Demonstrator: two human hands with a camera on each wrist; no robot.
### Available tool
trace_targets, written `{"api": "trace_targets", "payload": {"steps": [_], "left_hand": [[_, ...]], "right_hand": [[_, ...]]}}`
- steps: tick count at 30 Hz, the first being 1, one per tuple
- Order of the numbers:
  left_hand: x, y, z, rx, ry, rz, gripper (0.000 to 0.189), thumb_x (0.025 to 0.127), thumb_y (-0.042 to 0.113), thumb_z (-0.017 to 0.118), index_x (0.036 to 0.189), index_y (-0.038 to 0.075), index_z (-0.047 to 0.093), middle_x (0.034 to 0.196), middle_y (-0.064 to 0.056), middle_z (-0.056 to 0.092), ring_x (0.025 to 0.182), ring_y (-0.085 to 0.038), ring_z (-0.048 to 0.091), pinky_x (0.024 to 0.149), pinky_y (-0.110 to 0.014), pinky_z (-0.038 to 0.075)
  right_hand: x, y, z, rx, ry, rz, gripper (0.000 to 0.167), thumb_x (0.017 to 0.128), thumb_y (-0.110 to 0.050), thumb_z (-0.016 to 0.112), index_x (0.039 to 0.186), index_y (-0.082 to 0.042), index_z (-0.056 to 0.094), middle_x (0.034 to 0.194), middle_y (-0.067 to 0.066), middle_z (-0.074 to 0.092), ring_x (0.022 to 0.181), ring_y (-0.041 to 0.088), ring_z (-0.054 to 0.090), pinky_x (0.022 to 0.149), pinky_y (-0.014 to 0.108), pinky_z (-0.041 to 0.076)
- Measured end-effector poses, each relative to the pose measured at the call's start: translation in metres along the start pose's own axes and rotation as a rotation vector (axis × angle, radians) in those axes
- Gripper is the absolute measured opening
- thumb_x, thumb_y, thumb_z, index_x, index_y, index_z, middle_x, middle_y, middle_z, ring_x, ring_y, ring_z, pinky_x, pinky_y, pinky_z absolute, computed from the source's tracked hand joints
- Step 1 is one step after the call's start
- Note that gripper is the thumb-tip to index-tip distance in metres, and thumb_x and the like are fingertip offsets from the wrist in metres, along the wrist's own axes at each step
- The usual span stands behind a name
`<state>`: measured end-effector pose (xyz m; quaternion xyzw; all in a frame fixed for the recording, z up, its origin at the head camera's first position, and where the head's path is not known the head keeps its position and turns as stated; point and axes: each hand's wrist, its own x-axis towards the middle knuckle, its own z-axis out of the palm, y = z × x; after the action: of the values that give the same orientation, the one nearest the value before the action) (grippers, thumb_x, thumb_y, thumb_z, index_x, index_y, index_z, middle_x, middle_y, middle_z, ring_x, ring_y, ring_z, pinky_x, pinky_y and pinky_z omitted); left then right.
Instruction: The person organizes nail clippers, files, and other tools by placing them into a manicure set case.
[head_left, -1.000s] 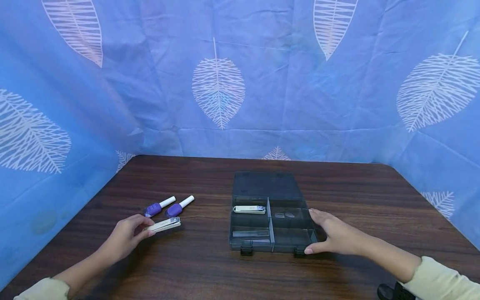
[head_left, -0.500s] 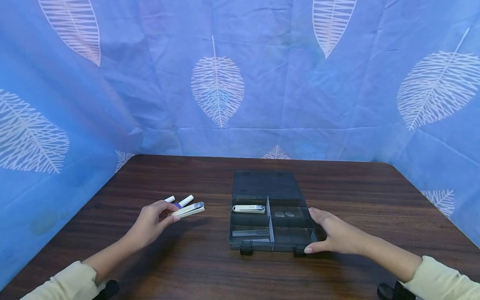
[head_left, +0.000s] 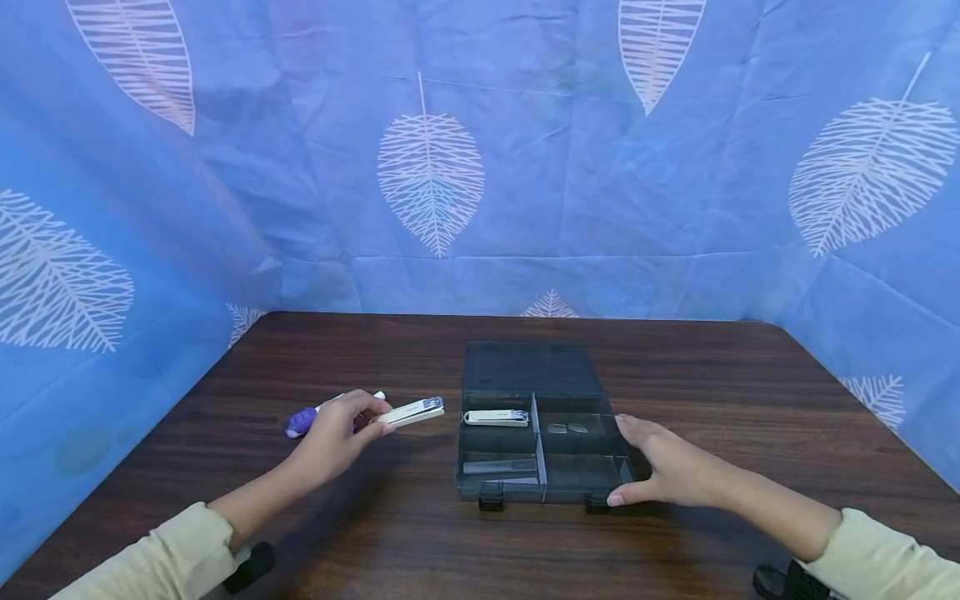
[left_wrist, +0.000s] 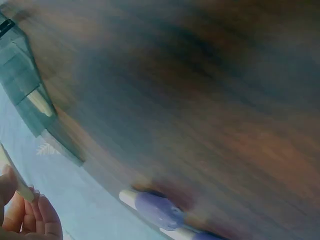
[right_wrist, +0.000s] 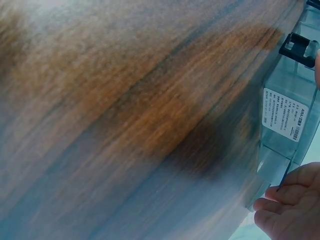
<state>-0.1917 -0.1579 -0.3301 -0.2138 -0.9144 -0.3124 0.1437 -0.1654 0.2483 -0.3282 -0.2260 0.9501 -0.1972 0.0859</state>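
My left hand [head_left: 337,433] pinches one end of a white nail clipper [head_left: 412,412], holding it above the table just left of a dark see-through compartment box [head_left: 528,367]. The box's lid lies folded back. In its back left compartment rests a second nail clipper [head_left: 497,417]. My right hand [head_left: 667,467] holds the box's right side, thumb at the front corner and fingers along the side wall. Behind the left hand lies a purple nail polish bottle [head_left: 302,422]; another, mostly hidden there, shows its purple body [left_wrist: 205,236] in the left wrist view.
A clear strip [head_left: 498,467] shows in the front left compartment, and small clear ovals [head_left: 567,428] in the back right one. Two black latches [head_left: 491,502] stick out at the box's front. Blue leaf-print cloth [head_left: 510,167] hangs round the brown table [head_left: 675,350].
My left hand has carried the nail clipper to the right, toward the box, passing in front of the polish bottles. The right hand has stayed on the box.
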Motion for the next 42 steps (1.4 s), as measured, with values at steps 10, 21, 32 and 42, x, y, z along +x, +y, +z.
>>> {"api": "trace_targets", "payload": {"steps": [10, 21, 32, 42], "left_hand": [[0.016, 0.016, 0.010, 0.000, -0.013, 0.043, 0.012, 0.080, 0.008, 0.070, 0.092, 0.003, 0.067, 0.086, -0.005, 0.064, 0.072, -0.010, 0.056, 0.064, -0.025, 0.050], [0.034, 0.030, 0.032, -0.057, -0.065, 0.063, 0.011, 0.081, 0.008, 0.069, 0.091, 0.003, 0.069, 0.087, -0.006, 0.063, 0.072, -0.010, 0.053, 0.064, -0.023, 0.048], [0.052, 0.041, 0.047, -0.066, -0.127, 0.127, 0.015, 0.083, 0.009, 0.067, 0.096, 0.001, 0.068, 0.088, -0.008, 0.063, 0.072, -0.011, 0.049, 0.063, -0.023, 0.044], [0.067, 0.048, 0.064, -0.004, -0.250, 0.208, 0.015, 0.085, 0.010, 0.065, 0.096, 0.000, 0.068, 0.089, -0.009, 0.062, 0.073, -0.013, 0.051, 0.062, -0.023, 0.045]], "right_hand": [[-0.001, 0.002, 0.000, 0.002, -0.005, 0.009, 0.108, 0.072, -0.059, 0.067, 0.136, 0.018, 0.027, 0.142, 0.036, 0.027, 0.129, 0.053, 0.028, 0.098, 0.062, 0.032], [-0.001, 0.002, 0.001, 0.013, -0.002, 0.017, 0.108, 0.072, -0.058, 0.068, 0.136, 0.018, 0.028, 0.142, 0.037, 0.027, 0.129, 0.053, 0.028, 0.098, 0.062, 0.032], [0.001, 0.003, 0.002, -0.005, 0.003, 0.011, 0.108, 0.072, -0.060, 0.067, 0.136, 0.018, 0.028, 0.142, 0.036, 0.027, 0.129, 0.053, 0.028, 0.098, 0.062, 0.032], [0.001, 0.001, 0.000, -0.001, -0.009, 0.015, 0.108, 0.072, -0.060, 0.067, 0.137, 0.017, 0.027, 0.143, 0.035, 0.027, 0.130, 0.052, 0.027, 0.099, 0.063, 0.030]]}}
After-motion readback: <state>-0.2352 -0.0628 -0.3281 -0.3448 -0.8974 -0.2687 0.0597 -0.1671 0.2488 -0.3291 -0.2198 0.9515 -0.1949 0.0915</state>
